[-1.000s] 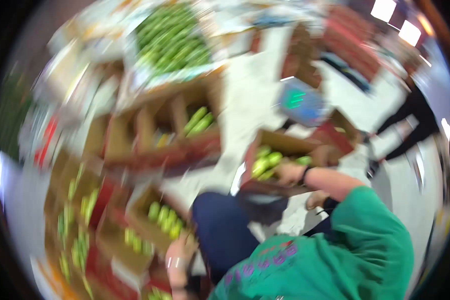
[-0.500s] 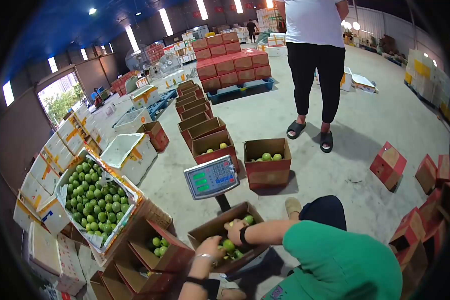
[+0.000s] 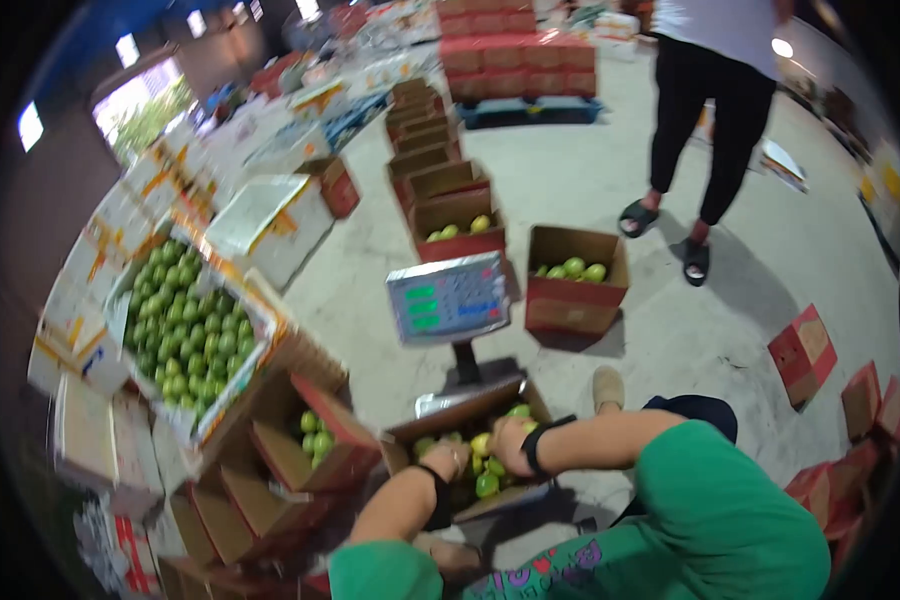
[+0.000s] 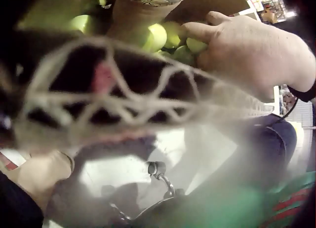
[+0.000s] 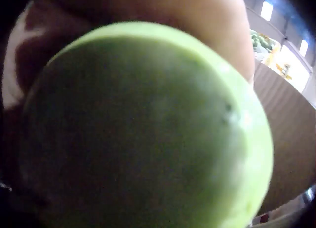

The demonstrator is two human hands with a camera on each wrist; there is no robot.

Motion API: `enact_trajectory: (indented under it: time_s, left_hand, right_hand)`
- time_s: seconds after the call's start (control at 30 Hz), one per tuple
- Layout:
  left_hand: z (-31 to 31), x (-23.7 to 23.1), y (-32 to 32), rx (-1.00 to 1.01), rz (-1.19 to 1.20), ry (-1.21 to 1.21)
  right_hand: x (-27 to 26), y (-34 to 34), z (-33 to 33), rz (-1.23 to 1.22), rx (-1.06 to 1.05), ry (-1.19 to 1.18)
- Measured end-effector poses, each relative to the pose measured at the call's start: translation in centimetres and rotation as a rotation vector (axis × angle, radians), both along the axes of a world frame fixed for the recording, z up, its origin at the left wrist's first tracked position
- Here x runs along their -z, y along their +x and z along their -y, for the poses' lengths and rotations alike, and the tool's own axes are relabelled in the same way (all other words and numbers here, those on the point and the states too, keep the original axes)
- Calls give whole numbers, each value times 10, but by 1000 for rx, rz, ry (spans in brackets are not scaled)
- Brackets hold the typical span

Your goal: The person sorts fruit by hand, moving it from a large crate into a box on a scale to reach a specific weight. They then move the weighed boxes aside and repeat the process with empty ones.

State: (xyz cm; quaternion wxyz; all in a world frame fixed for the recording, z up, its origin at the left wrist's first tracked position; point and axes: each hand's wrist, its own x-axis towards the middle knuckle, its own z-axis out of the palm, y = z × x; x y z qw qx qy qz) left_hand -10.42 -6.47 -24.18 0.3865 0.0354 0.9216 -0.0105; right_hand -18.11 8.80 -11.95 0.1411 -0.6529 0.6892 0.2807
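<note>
Cardboard box (image 3: 478, 412): left hand (image 3: 447, 459), right hand (image 3: 513, 446) angled down among green fruit (image 3: 487, 486); finger grip hidden, cannot tell.

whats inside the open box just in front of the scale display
Round green and yellowish fruit. The left grip and right grip hide some; whatever lies under the fruit is covered.

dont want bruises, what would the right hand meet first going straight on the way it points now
The right hand would probably meet a green fruit just ahead of it first; depth is unclear, so they may already touch.
</note>
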Motion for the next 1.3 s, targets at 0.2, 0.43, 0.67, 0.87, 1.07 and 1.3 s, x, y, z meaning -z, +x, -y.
enact_trajectory:
  time_s: [0.2, 0.43, 0.67, 0.87, 1.07, 1.3]
  left_hand:
    - [11, -65, 21, -303, 42, 215]
    - [-39, -76, 1, -383, 15, 360]
    - [-26, -172, 21, -494, -547, 582]
    - [-25, -329, 294, -1386, -1259, 1458]
    - [-93, -223, 460, -2247, -1685, 1553]
    - [-119, -138, 489, -2521, -1492, 754]
  right_hand:
    - [-70, -54, -22, 953, 104, -587]
    - [-108, -37, -75, 1751, 715, -788]
    - [-115, -16, -96, 2315, 803, -755]
    - [-143, 96, -9, 2532, 637, 18]
    - [-124, 299, 41, 2363, 588, 631]
    - [-120, 272, 19, 1885, -188, -243]
